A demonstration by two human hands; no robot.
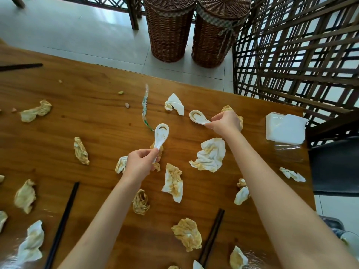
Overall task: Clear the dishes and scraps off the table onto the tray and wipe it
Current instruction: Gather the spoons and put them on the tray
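left hand pinching the handle of a white ceramic soup spoon, bowl pointing away from the fingers, brown sauce smeared inside. right hand pinching the handle of a second soup spoon, its stained bowl sticking out left of those fingertips. both spoons up over the wooden table. just under the left fingers, stained crumpled napkins; between the two hands, nearer the wrists, a big soiled napkin and another. beyond the left spoon's bowl, a twisted plastic wrapper. right of the right hand, a stack of clean napkins. black chopsticks lie beside the left forearm, another pair between the forearms.
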